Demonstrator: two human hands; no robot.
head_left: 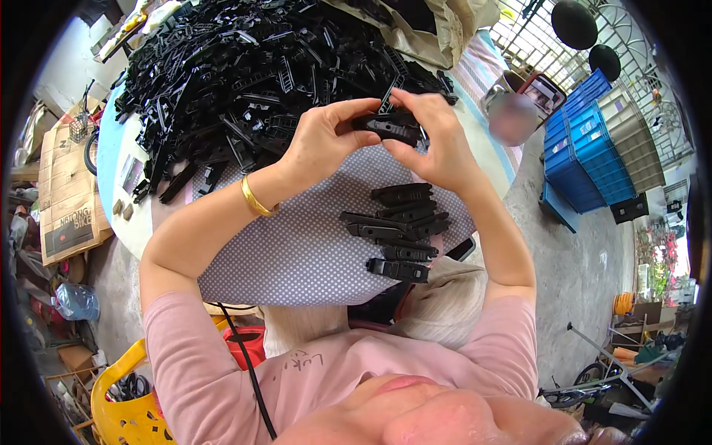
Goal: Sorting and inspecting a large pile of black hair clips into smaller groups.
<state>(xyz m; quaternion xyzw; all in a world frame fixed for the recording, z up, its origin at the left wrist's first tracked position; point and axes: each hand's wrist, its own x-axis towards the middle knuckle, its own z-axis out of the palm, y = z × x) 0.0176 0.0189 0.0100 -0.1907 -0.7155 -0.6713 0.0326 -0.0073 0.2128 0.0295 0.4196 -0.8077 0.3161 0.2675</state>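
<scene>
Above the table, my left hand (322,141) and my right hand (439,144) hold a black moulded plastic part (393,128) between them. Fingers and thumbs of both hands press on its two ends, so the ends are partly hidden. Beyond the hands rises a big heap of loose black plastic parts (215,81), some long and ladder-like. Nearer to me, several similar chunky black pieces (404,231) lie in a rough column on the grey dotted cloth (297,252), just below my right hand.
The round table (115,200) has a striped cover. At its far side sits a tan sack (434,41); a phone-like screen (545,96) stands at the right edge. Blue bins (593,148) are beyond it. Left are a cardboard box (67,185) and a yellow chair (122,386).
</scene>
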